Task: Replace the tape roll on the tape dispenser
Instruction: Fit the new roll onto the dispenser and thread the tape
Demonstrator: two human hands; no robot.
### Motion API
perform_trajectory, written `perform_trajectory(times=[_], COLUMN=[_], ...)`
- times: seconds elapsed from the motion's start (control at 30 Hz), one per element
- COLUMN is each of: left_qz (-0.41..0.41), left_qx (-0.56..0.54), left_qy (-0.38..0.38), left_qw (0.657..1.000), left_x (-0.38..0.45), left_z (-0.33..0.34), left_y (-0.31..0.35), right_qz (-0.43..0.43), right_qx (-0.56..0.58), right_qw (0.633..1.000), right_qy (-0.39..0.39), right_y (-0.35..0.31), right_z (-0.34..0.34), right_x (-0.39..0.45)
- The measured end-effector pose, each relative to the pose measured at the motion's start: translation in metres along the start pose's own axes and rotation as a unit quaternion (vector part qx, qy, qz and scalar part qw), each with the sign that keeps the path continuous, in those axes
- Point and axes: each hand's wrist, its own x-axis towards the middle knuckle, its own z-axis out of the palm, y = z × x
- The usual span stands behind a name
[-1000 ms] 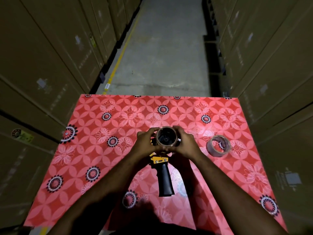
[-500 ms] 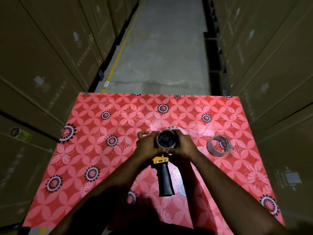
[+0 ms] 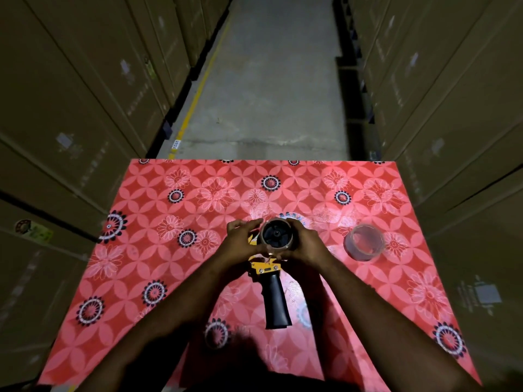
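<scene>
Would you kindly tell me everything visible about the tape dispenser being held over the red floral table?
The handheld tape dispenser with a yellow metal frame and black plastic grip is held above the red floral-patterned table, grip pointing toward the person. On its black spoked hub sits a thin brown ring, seemingly a nearly spent tape roll. The left hand and right hand cup that ring from either side. The cutter end is hidden.
</scene>
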Motion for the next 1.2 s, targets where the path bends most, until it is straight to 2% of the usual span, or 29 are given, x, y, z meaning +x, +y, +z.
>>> perform_trajectory(times=[0.07, 0.13, 0.2, 0.27, 0.53, 0.83, 0.93, 1.07, 1.2], left_qz=[-0.010, 0.008, 0.039, 0.061, 0.122, 0.183, 0.165, 0.154, 0.132], left_qx=[-0.091, -0.096, -0.036, 0.050, 0.239, 0.369, 0.366, 0.311, 0.277], left_qy=[0.030, 0.082, 0.152, 0.186, 0.171, 0.201, 0.201, 0.171, 0.186], left_qw=[0.995, 0.992, 0.987, 0.979, 0.948, 0.889, 0.894, 0.922, 0.933], left_x=[-0.012, -0.028, -0.047, -0.062, -0.079, -0.070, -0.070, -0.082, -0.089], left_z=[-0.008, -0.016, -0.022, -0.022, -0.010, -0.010, -0.007, 0.000, -0.005], left_y=[-0.003, -0.011, -0.023, -0.038, -0.055, -0.050, -0.046, -0.054, -0.053], right_qz=[0.008, 0.035, 0.054, 0.063, 0.049, 0.071, 0.072, 0.089, 0.090], right_qx=[-0.001, 0.006, -0.004, -0.007, -0.035, -0.024, -0.020, -0.010, -0.010], right_qw=[1.000, 0.999, 0.994, 0.990, 0.996, 0.993, 0.991, 0.989, 0.988], right_qy=[-0.007, 0.022, 0.098, 0.129, 0.060, 0.094, 0.110, 0.121, 0.124], right_y=[0.000, 0.003, 0.006, 0.005, -0.010, -0.029, -0.035, -0.039, -0.041], right_z=[0.000, 0.004, 0.012, 0.026, 0.075, 0.086, 0.089, 0.094, 0.096], right_x=[-0.007, -0.018, -0.036, -0.057, -0.106, -0.114, -0.119, -0.121, -0.122])
